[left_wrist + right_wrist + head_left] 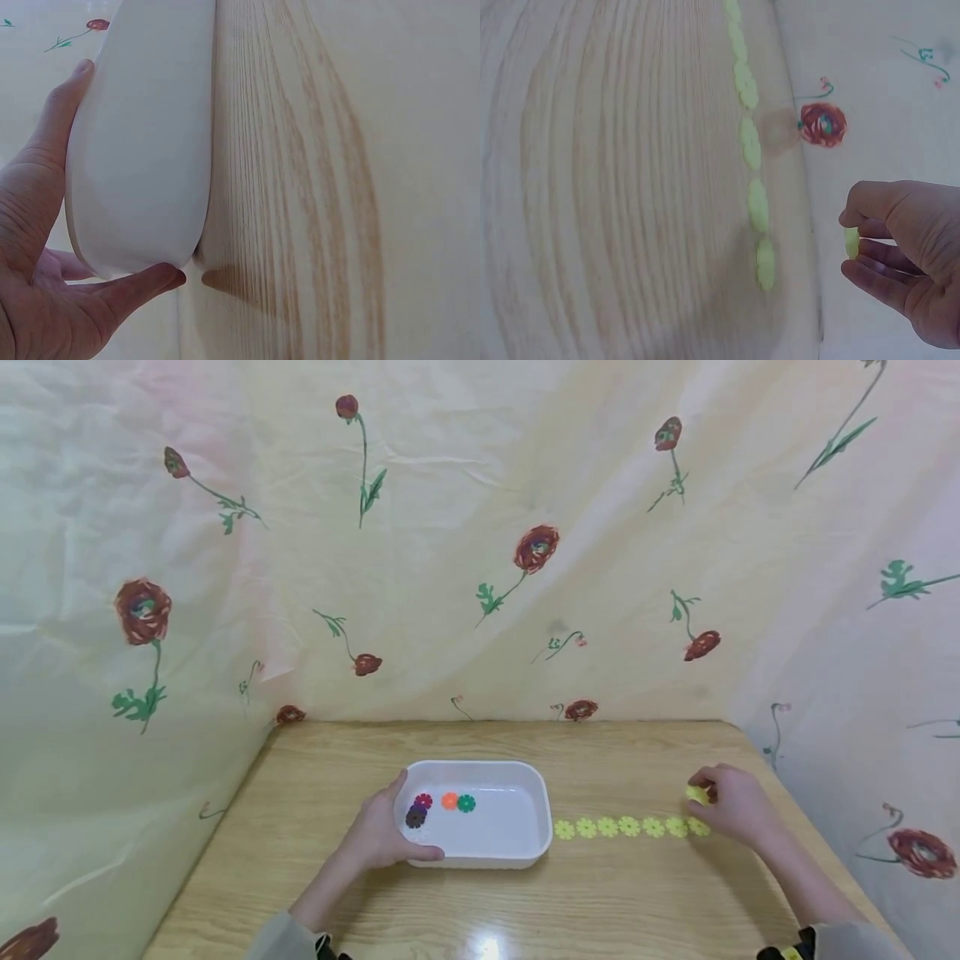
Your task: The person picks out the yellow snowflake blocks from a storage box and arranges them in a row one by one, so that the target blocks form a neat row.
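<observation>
My left hand [378, 835] grips the left end of a white plastic tray [495, 862], its thumb along the near side and its fingers toward the far corner. Part of that end is hidden behind the hand; in the left wrist view the fingers [150, 289] lie against the tray's outer wall [142, 150]. Small flower-shaped discs lie in the tray, among them an orange disc [449, 801] and a green disc [467, 803]. Above the right end of a row of yellow discs [628, 826], my right hand [735, 802] pinches one yellow flower-shaped disc [851, 243] between thumb and fingers.
The row runs across the wooden table [600, 902] from the tray's right side. Red, purple and brown discs [416, 816] overlap in the tray's left part. A flower-patterned cloth [450, 568] hangs behind the table and on both sides.
</observation>
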Tool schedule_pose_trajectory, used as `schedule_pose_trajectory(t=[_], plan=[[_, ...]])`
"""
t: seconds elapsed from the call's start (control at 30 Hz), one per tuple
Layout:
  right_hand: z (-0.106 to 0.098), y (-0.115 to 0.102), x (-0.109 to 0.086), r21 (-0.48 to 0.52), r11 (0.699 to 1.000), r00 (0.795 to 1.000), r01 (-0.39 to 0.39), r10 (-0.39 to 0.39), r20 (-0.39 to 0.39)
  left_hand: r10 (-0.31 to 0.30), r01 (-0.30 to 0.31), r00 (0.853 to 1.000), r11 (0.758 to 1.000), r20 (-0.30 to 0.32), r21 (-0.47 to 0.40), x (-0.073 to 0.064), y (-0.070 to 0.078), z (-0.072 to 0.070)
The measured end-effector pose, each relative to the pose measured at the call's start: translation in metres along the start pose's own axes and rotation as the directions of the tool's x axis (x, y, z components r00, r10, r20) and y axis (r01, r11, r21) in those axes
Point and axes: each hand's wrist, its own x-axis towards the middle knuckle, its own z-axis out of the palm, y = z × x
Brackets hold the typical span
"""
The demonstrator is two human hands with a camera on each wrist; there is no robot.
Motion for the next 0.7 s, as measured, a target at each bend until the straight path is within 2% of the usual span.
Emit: schedule_pose_trajectory(t=[0.23, 0.37, 0.53, 0.7], plan=[[-0.001, 0.023, -0.011, -0.025, 0.999, 0.999, -0.035, 0.035, -0.001, 0.003, -0.003, 1.000, 1.000, -0.003, -0.010, 0.000, -0.002, 0.001], [-0.001, 0.035, -0.016, -0.028, 0.997, 0.997, -0.075, 0.076, 0.033, 0.001, -0.001, 1.000, 1.000, -0.007, -0.006, 0.001, -0.001, 0.002], [0.000, 0.044, -0.021, -0.028, 0.993, 0.991, -0.119, 0.120, 0.062, 0.002, -0.002, 1.000, 1.000, -0.006, -0.006, 0.000, 0.000, 0.002], [0.003, 0.048, -0.024, -0.028, 0.992, 0.990, -0.122, 0.124, 0.067, -0.008, 0.008, 1.000, 1.000, -0.001, -0.002, 0.000, 0.001, 0.000]])
